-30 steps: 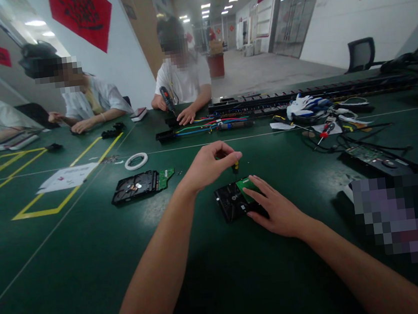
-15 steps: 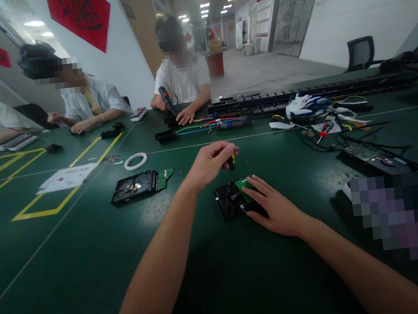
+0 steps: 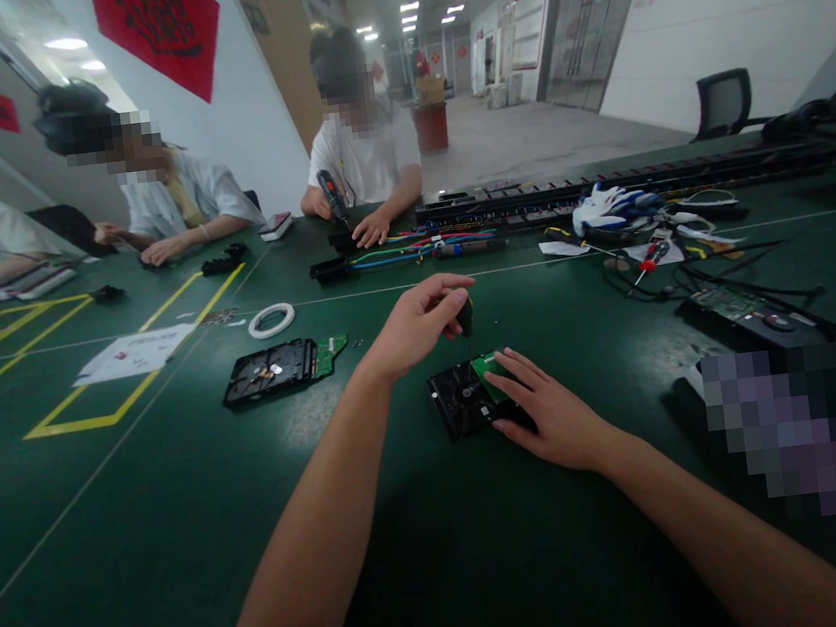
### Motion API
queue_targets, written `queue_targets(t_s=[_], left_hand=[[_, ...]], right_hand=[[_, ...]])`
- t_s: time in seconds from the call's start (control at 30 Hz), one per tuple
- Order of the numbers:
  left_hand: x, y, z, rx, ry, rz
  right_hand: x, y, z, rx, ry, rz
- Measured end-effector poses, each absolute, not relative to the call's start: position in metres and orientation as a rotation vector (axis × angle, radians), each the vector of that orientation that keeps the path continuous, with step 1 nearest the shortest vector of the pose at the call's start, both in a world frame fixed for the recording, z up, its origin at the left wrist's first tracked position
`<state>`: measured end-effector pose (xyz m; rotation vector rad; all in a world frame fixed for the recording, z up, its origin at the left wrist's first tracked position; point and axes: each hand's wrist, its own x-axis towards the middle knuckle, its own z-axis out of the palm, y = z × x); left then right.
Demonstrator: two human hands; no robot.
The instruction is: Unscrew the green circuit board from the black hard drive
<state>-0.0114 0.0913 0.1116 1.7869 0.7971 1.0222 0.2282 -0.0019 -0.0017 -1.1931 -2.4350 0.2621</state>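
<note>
Left hand point(image 3: 420, 328) pinched screwdriver point(image 3: 465, 316) above hard drive point(image 3: 462, 401); right hand point(image 3: 555, 421), fingers point(image 3: 520, 374) spread, pinned it; circuit board point(image 3: 485, 366) still attached.

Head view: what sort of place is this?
Likely an electronics repair or teardown workshop: a green work table, the left hand holding a small screwdriver at a hard drive, and coloured cables beyond.
</note>
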Motion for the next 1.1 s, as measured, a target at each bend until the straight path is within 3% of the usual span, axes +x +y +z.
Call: queue_targets(t_s=[1.1], left_hand=[[-0.0124, 0.0892, 0.1123, 1.684, 0.731, 1.008]], right_hand=[[0.2297, -0.0028, -0.0022, -1.166, -2.406, 0.282]])
